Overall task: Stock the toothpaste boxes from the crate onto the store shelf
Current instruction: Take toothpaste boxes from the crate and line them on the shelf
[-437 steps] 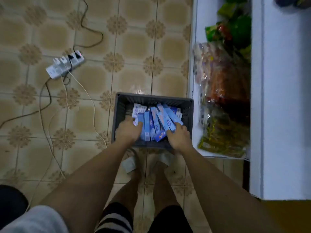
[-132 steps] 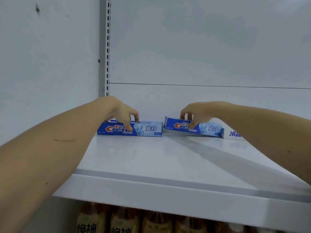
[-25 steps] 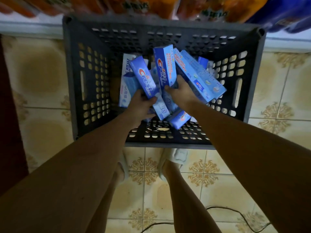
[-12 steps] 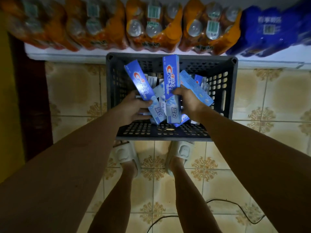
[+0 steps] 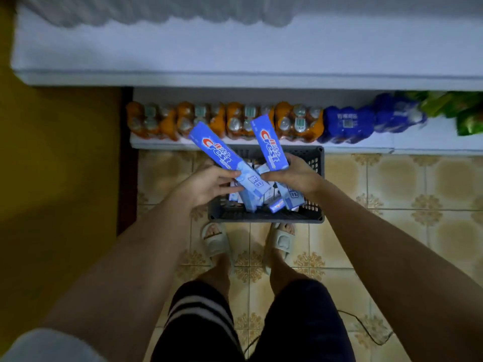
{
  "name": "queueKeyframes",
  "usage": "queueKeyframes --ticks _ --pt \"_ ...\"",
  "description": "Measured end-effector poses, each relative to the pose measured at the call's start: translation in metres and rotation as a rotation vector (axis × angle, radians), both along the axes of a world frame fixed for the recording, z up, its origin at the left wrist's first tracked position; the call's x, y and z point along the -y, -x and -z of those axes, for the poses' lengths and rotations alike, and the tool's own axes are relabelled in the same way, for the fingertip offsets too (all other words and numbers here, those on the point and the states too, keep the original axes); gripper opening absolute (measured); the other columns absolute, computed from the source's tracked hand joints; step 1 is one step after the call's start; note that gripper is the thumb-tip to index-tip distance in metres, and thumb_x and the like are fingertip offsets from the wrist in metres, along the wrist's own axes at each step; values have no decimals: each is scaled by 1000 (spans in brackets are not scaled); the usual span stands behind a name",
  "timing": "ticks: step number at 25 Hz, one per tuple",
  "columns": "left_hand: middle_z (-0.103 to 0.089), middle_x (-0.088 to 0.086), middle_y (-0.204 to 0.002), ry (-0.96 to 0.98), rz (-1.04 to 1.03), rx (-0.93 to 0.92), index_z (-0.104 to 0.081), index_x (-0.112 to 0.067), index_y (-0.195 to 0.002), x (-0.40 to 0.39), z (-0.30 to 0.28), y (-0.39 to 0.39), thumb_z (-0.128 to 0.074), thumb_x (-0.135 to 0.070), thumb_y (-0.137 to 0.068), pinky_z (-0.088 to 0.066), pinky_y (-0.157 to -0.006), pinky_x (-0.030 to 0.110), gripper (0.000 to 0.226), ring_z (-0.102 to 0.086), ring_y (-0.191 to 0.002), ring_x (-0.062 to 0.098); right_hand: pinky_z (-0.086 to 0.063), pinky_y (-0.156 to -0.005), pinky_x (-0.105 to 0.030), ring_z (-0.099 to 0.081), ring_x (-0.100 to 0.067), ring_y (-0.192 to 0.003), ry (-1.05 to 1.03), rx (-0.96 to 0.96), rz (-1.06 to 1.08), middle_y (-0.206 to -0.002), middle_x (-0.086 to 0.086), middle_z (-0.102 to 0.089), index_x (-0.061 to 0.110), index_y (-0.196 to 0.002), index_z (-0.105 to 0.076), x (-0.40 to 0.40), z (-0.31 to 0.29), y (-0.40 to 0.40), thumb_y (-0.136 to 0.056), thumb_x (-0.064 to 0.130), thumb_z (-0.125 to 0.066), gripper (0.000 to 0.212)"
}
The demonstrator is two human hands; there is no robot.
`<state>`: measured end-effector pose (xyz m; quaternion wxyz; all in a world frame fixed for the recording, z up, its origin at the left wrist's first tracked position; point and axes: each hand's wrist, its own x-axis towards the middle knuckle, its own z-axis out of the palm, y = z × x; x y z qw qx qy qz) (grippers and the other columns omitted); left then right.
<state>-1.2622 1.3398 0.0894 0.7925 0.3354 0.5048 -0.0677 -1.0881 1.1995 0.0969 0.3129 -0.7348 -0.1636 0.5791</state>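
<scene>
A dark plastic crate (image 5: 316,184) stands on the tiled floor in front of my feet, with a few blue toothpaste boxes (image 5: 277,204) lying in it. My left hand (image 5: 206,185) grips one blue Crest toothpaste box (image 5: 222,155), tilted up and to the left above the crate. In my right hand (image 5: 295,176) is a second Crest box (image 5: 270,145), nearly upright. Both boxes are lifted clear of the crate's rim. The white store shelf (image 5: 235,58) spans the top of the view, above the crate.
On the bottom shelf behind the crate stand orange bottle packs (image 5: 235,121), blue packs (image 5: 347,124) and green bags (image 5: 467,111). A yellow wall (image 5: 57,152) is to the left. My feet in pale slippers (image 5: 214,239) stand close to the crate. A cable (image 5: 366,333) lies on the floor.
Both hands have lifted their toothpaste boxes higher out of the crate. My view has risen, so the white shelf above the bottles has come into sight.
</scene>
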Motion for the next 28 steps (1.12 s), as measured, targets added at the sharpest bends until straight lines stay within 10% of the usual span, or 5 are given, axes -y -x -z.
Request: queueKeyframes --ticks 11,17,28 --pt "-73 13 -100 -176 -239 342 -60 -4 -106 -34 -263 23 -59 -2 -93 -61 -78 40 13 -67 -101 29 -58 -73 -33 -71 -22 -88 -305 125 56 -104 -4 -73 24 -110 -57 -29 -258 18 -75 24 -84 44" --pt "-59 19 -132 -154 -476 491 -47 -9 -139 -89 -348 46 -39 -72 -88 -56 -83 57 81 -58 -119 39 -59 -77 -35 -73 -20 -83 -379 228 -27 -102 -4 -74 23 -108 -57 -39 -336 -9 -75 25 -84 43" --pt "-68 2 -115 -932 1081 -344 -63 -30 -119 -114 -502 8 -70 -68 -68 -54 -95 39 64 -68 -104 22 -55 -61 -22 -70 -13 -71 -549 360 -145 -94 -2 -72 20 -105 -56 -59 -437 -34 -77 15 -82 38"
